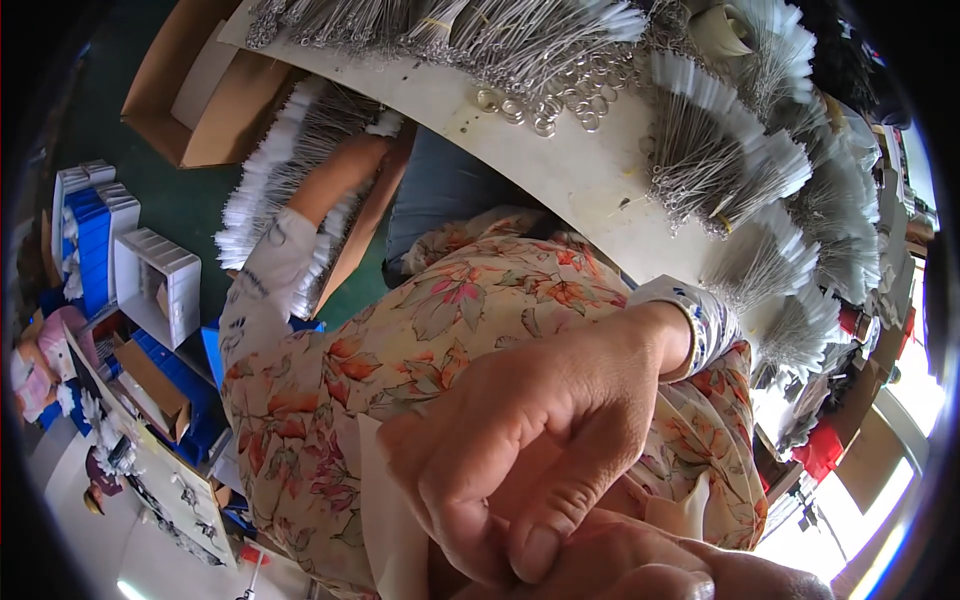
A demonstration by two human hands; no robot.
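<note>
A: Closest in, R hand [530, 430] fills lower middle, bent, thumb & forefinger drawn together. Anything pinched?

B: Can't tell. Tips sit right by some skin [640, 550] at the bottom edge; can't tell whose.

A: Next back?

B: Floral apron [440, 300], orange & pink blooms, just behind R hand. Pale patterned sleeves [265, 285] on both arms.

A: And L hand [362, 152]?

B: Well apart from R, over the brown box [365, 235] of brushes [265, 190]. Fingers hidden, so can't tell if it's gripping any.

A: Brushes look how?

B: White bristles, thin wire stems, packed tight. More bundles [720, 150] on the table [590, 190], up top & down its R side, w/ looped wire ends. Loose pile of rings [550, 108] btwn them.

A: Farther off?

B: Open carton [235, 120] past the box, on green floor. White crate [185, 300] & blue crate [90, 225] out L.

A: Way back?

B: Co-worker in pink [70, 340], far L, nr another table.
</note>
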